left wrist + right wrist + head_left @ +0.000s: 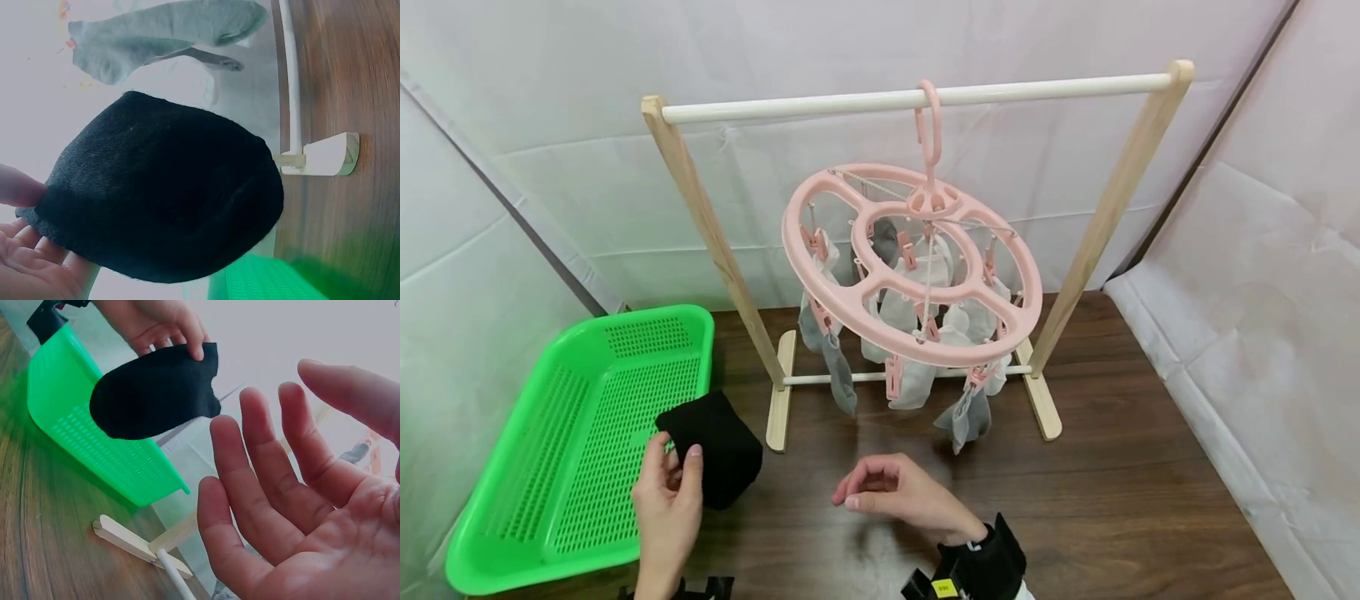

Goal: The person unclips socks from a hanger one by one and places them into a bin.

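My left hand (668, 500) pinches a black ankle sock (718, 450) by its cuff, between thumb and fingers. The sock hangs over the right edge of the green basket (706, 358); in the left wrist view the sock (169, 187) fills the middle. My right hand (902, 492) hovers to the right of it, fingers loosely bent and holding nothing. In the right wrist view its fingertips (228, 434) appear beside the sock. A pink round clip hanger (850, 304) carries several grey and white socks, such as a grey sock (838, 372), in its clips.
The hanger's hook (931, 125) loops over the white bar (790, 106) of a wooden stand. The stand's left foot (781, 400) and right foot (1041, 404) rest on the dark wooden table (1112, 500). White cloth walls (587, 75) surround the table.
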`<state>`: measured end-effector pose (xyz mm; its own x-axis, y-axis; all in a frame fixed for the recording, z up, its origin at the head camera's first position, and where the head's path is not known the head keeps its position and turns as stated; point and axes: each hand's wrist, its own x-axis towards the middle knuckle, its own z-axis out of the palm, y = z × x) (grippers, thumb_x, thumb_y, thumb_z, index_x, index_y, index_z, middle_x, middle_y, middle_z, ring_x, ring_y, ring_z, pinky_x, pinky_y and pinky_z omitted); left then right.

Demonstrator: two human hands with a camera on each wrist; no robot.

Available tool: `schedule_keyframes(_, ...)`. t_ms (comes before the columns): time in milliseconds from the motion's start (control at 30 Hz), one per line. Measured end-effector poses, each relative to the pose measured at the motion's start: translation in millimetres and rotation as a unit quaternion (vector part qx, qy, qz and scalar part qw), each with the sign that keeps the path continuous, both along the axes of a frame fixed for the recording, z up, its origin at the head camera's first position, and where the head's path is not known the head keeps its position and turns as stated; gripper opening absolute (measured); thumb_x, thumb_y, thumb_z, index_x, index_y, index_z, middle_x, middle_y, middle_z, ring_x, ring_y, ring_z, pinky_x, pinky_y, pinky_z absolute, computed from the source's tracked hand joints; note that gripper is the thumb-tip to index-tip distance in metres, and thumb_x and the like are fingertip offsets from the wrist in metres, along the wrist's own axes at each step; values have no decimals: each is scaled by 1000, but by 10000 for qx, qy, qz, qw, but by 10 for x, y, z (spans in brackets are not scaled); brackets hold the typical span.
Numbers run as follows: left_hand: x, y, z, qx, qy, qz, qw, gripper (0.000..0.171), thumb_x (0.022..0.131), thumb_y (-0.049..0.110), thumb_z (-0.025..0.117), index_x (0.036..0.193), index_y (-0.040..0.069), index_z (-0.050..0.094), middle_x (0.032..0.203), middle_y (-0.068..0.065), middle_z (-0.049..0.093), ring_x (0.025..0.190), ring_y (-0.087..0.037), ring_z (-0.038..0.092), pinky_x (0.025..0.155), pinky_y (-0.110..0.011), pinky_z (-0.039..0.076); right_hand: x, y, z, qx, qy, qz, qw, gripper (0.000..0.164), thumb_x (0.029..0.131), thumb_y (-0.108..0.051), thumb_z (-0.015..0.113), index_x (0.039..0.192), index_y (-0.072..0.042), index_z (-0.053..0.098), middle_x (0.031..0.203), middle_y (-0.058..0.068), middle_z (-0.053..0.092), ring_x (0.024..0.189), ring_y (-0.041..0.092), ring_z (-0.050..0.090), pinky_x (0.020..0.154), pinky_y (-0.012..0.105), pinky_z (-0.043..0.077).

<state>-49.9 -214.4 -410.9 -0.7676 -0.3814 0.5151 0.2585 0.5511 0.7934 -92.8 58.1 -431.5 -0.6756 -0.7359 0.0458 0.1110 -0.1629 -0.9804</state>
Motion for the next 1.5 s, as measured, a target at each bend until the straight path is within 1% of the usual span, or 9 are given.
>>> schedule_keyframes(200,8,-220,39,-34,-181,119,9998,28,90,-12,56,118,-14,51,73,23,56,48,4,44,45,-13,34,-2,62,80,-27,422,-67,9991,17,94,-7,62,99,9,62,104,13,68,96,21,65,81,26,51)
schedule_keyframes(467,24,-565,152,-40,-713,915,9932,33,95,-1,53,126,-12,49,72,32,49,58,12,48,54,-8,36,-65,263,256,262,819,-510,9950,16,94,-10,63,103,3,64,104,14,66,94,22,64,78,28,51)
schedule_keyframes(700,16,-827,176,-615,-820,1143,9881,36,96,3,52,127,-14,48,68,29,48,53,12,41,51,-12,31,-126,412,320,628,999,-755,9901,16,95,-12,63,106,-1,66,106,15,66,97,27,64,82,33,52)
schedule_keyframes(867,-95,-1179,-187,-994,-1137,1077,9826,44,103,17,45,142,-3,40,71,1,53,56,0,38,54,-26,28,-174,512,345,761,1122,-892,9867,15,95,-10,63,107,-2,66,108,15,65,101,28,63,86,35,51)
schedule_keyframes(1033,-209,-1564,-668,-1328,-1683,1055,9710,48,105,26,39,150,11,32,107,-18,62,78,-10,55,67,-30,39,-173,599,416,1033,1273,-1069,9807,15,95,-12,63,108,-5,66,108,10,65,103,29,62,86,34,51)
schedule_keyframes(1267,-206,-1636,-861,-1597,-2035,538,9645,48,105,24,38,148,5,33,123,-27,55,98,-39,59,78,-42,46,-111,714,583,1188,1864,-1907,9564,9,93,-9,65,101,-11,68,100,4,68,94,23,64,79,31,50)
schedule_keyframes(1367,-153,-1467,-695,-1765,-1910,381,9648,41,104,18,43,141,2,40,116,-25,59,93,-35,62,76,-33,49,-81,770,651,797,2352,-2391,9387,9,91,0,65,96,-8,67,96,7,68,90,23,63,79,30,50)
schedule_keyframes(1433,-105,-1299,-505,-1815,-1779,247,9668,35,103,12,44,136,0,44,111,-24,61,88,-12,64,73,-21,48,-63,811,687,472,2725,-2668,9232,12,89,5,65,94,-6,66,94,9,68,89,23,63,79,28,49)
schedule_keyframes(1500,-144,-1369,-636,-1840,-1711,113,9679,35,103,12,45,137,3,44,110,-19,63,87,-3,62,73,-17,48,-40,849,726,196,3052,-2926,9060,16,86,12,64,92,-3,66,92,11,68,88,22,63,80,27,49)
